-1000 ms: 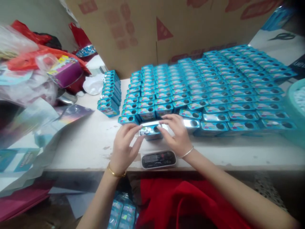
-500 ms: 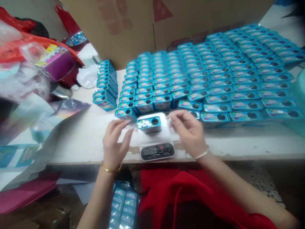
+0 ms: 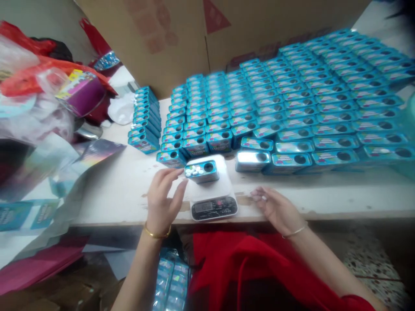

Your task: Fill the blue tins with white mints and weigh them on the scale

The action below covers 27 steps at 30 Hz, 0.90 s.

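Observation:
A blue tin [image 3: 207, 176] with a round dark hole stands on the white platform of a small kitchen scale [image 3: 214, 208]. Several white tablets [image 3: 195, 170] lie on the tin's top, left of the hole. My left hand [image 3: 164, 196] is just left of the tin, thumb and fingers apart, fingertips close to its left end; I cannot tell if they touch. Over the table's front part, right of the scale, my right hand [image 3: 279, 209] has its fingers drawn together, with a small white tablet [image 3: 263, 198] showing at them.
Dense rows of blue tins [image 3: 292, 108] fill the table's back and right. A short column of tins [image 3: 144, 140] stands at the left. Behind rises a large cardboard box [image 3: 181, 47]. Bags and printed sheets [image 3: 97, 151] crowd the left side; packed tins [image 3: 171, 280] are below the table edge.
My right hand has moved from beside the scale's platform down and right, toward the table's front edge. The left hand has come slightly closer to the tin, which stays on the scale.

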### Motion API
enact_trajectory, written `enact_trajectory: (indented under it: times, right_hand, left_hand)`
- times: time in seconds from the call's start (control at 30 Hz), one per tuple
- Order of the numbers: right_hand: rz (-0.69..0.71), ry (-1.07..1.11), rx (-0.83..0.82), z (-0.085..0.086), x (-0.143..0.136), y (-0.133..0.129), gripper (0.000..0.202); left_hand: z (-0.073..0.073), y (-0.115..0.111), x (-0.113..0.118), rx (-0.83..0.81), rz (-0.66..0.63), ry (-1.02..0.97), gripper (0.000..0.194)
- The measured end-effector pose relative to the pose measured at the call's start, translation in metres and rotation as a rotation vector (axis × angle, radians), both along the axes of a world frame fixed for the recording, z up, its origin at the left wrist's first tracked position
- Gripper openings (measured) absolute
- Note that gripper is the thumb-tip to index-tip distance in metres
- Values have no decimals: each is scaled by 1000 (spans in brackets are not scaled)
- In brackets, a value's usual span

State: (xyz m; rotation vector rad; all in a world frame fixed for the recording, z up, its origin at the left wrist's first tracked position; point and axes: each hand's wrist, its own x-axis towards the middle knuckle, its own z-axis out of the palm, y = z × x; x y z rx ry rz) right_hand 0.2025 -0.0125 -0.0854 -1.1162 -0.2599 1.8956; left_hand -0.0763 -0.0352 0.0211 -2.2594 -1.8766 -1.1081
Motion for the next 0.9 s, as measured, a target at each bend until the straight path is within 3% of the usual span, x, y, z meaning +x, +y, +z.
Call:
enact_trajectory:
  times: [0.27,0.47,0.57,0.7,0.77,0.9]
  right_hand:
    - [34,-6,37,3,-4,-1,23]
    - [49,-38,32,11,-6,-2,23]
    - [187,47,20,25,-16,-9,24]
    - [384,292,-53,43,-30,-24,30]
    - [402,297,-84,45,-30,-28,26]
    - [298,108,-75,33,-13,-25,20]
  left_hand:
    - [15,30,11,-98,-108,298,13]
    - [23,31,18,-141,-127,179,10]
    - [25,19,40,-119,-187,92,7]
    - [23,5,65,-149,-416,122,21]
    - [23,3,60,-107,-328,72,24]
    - [21,2,22,32,86,-72,22]
